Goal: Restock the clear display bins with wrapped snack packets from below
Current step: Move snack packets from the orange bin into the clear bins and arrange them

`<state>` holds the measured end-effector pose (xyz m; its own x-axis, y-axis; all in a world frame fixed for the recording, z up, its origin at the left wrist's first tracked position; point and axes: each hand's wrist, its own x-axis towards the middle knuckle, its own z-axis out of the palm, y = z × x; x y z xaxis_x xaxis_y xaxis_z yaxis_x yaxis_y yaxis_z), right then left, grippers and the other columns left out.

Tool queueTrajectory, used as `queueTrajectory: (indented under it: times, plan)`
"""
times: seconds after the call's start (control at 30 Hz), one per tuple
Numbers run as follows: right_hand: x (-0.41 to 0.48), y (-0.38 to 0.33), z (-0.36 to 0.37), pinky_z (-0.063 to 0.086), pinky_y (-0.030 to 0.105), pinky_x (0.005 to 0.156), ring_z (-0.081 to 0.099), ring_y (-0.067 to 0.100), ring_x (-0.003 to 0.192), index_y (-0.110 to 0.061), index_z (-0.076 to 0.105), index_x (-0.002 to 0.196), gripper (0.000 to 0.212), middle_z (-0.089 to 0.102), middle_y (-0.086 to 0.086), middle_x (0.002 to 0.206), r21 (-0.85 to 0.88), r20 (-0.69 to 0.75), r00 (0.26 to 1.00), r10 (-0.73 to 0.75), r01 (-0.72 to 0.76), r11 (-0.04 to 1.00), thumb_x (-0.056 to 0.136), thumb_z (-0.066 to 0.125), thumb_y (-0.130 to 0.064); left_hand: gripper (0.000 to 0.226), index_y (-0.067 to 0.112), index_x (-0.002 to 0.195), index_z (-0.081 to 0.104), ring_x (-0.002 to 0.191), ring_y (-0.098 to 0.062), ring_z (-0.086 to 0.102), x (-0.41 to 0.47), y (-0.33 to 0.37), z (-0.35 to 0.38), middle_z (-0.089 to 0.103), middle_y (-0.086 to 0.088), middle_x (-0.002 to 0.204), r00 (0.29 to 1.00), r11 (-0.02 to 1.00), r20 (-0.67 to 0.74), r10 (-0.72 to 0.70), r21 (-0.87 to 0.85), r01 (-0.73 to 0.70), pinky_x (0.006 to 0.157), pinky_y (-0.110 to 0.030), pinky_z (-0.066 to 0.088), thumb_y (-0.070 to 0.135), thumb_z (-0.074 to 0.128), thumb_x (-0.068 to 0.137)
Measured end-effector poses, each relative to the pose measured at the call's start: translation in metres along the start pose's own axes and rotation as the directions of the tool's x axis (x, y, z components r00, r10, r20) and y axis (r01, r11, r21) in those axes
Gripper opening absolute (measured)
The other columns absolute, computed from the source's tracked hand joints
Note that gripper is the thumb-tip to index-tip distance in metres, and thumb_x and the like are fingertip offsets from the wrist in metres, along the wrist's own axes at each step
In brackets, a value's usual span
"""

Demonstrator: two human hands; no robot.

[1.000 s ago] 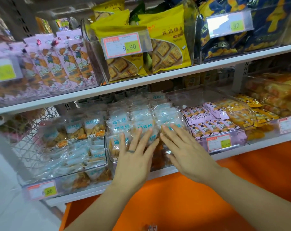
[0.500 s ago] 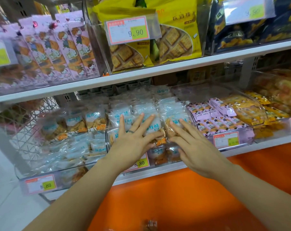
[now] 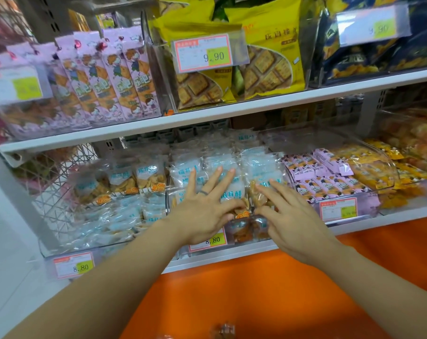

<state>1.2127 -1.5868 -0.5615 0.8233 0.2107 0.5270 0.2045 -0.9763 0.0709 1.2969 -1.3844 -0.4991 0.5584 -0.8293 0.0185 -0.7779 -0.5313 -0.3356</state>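
Observation:
A clear display bin point(image 3: 244, 237) in the middle of the lower shelf is piled with clear snack packets point(image 3: 254, 165) printed in light blue. My left hand point(image 3: 205, 206), a ring on one finger, lies flat on the packets with fingers spread. Beside it on the right, my right hand point(image 3: 290, 216) presses on the same pile with fingers straight. The thumbs nearly meet over the bin's front edge. Neither hand holds a packet.
A second bin of the same packets point(image 3: 119, 189) sits to the left, pink small packets point(image 3: 315, 174) and yellow ones point(image 3: 369, 167) to the right. The upper shelf point(image 3: 256, 106) carries pink and yellow bags. An orange panel point(image 3: 256, 289) runs below the shelf.
The view has shifted slightly closer and lower. Both hands have stayed on the packet pile, sliding a little forward and closer together.

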Motion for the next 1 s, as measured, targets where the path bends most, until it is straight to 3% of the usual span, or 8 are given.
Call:
queueTrajectory:
  times: [0.2, 0.3, 0.4, 0.5, 0.67, 0.77, 0.87, 1.0]
  plan:
    - [-0.001, -0.012, -0.018, 0.034, 0.046, 0.106, 0.038, 0.03, 0.132, -0.024, 0.063, 0.109, 0.037, 0.048, 0.005, 0.141, 0.102, -0.042, 0.998, 0.044, -0.039, 0.994, 0.081, 0.039, -0.026, 0.042, 0.051, 0.143, 0.015, 0.133, -0.028, -0.038, -0.005, 0.002, -0.006, -0.036, -0.004, 0.151, 1.0, 0.999, -0.012, -0.02, -0.033, 0.02, 0.104, -0.06, -0.026, 0.043, 0.016, 0.102]
    - [-0.004, -0.023, -0.025, 0.032, 0.036, 0.104, 0.042, 0.023, 0.125, -0.021, 0.066, 0.102, 0.032, 0.058, 0.001, 0.128, 0.164, -0.113, 0.993, 0.03, -0.011, 0.986, 0.082, 0.041, -0.024, 0.041, 0.048, 0.142, 0.021, 0.142, -0.028, -0.024, -0.013, 0.004, 0.0, -0.026, -0.005, 0.154, 0.988, 0.996, -0.154, -0.018, -0.091, 0.004, 0.108, -0.057, -0.022, 0.042, 0.019, 0.101]
    - [-0.012, -0.035, -0.024, 0.041, 0.03, 0.088, 0.054, 0.015, 0.102, -0.02, 0.067, 0.094, 0.026, 0.066, -0.007, 0.103, 0.262, -0.115, 0.993, 0.008, 0.023, 0.965, 0.084, 0.044, -0.025, 0.035, 0.034, 0.132, 0.042, 0.143, -0.029, 0.024, -0.034, 0.01, 0.012, 0.024, -0.009, 0.156, 0.916, 0.981, -0.4, -0.032, -0.188, -0.048, 0.114, -0.059, 0.01, 0.034, 0.03, 0.099]
    - [-0.022, -0.044, -0.015, 0.052, 0.029, 0.068, 0.062, 0.013, 0.081, -0.021, 0.067, 0.091, 0.018, 0.068, -0.01, 0.088, 0.375, -0.015, 0.999, 0.035, -0.027, 0.926, 0.085, 0.05, -0.023, 0.025, 0.024, 0.116, 0.052, 0.111, -0.023, 0.054, -0.068, 0.017, 0.036, 0.056, -0.002, 0.127, 0.864, 0.932, -0.497, -0.08, -0.346, -0.113, 0.094, -0.044, 0.047, 0.021, 0.042, 0.093]
    - [-0.035, -0.06, 0.022, 0.036, 0.02, 0.067, 0.057, 0.008, 0.081, -0.024, 0.067, 0.102, 0.015, 0.062, -0.013, 0.088, 0.454, 0.372, 0.928, -0.029, -0.155, 0.877, 0.092, 0.056, -0.02, 0.023, 0.023, 0.103, 0.06, 0.086, -0.016, 0.065, -0.121, 0.024, 0.103, 0.065, 0.005, 0.098, 0.95, 0.834, -0.268, -0.157, -0.551, -0.017, 0.069, -0.029, 0.054, 0.019, 0.042, 0.088]
    - [-0.037, -0.071, 0.064, 0.044, 0.022, 0.074, 0.061, 0.012, 0.093, -0.026, 0.065, 0.109, 0.02, 0.066, -0.006, 0.103, 0.43, 0.616, 0.787, -0.023, -0.312, 0.847, 0.092, 0.055, -0.022, 0.023, 0.022, 0.106, 0.064, 0.092, -0.015, 0.063, -0.133, 0.02, 0.152, 0.064, 0.006, 0.102, 0.964, 0.736, -0.044, -0.263, -0.656, 0.17, 0.077, -0.033, 0.053, 0.016, 0.048, 0.091]
    - [-0.044, -0.081, 0.11, 0.046, 0.031, 0.085, 0.057, 0.016, 0.106, -0.032, 0.059, 0.119, 0.031, 0.061, -0.004, 0.121, 0.43, 0.66, 0.746, -0.084, -0.285, 0.857, 0.088, 0.062, -0.028, 0.028, 0.022, 0.122, 0.059, 0.107, -0.017, 0.059, -0.143, 0.014, 0.2, 0.06, 0.0, 0.121, 0.926, 0.592, 0.249, -0.284, -0.714, 0.374, 0.095, -0.033, 0.046, 0.018, 0.052, 0.095]
    - [-0.06, -0.1, 0.163, 0.043, 0.042, 0.097, 0.047, 0.024, 0.123, -0.036, 0.05, 0.13, 0.051, 0.049, 0.0, 0.139, 0.42, 0.741, 0.656, -0.144, -0.284, 0.862, 0.082, 0.068, -0.036, 0.041, 0.02, 0.135, 0.049, 0.124, -0.018, 0.05, -0.158, 0.004, 0.242, 0.052, -0.003, 0.138, 0.805, 0.486, 0.555, -0.209, -0.656, 0.578, 0.1, -0.024, 0.039, 0.026, 0.055, 0.096]
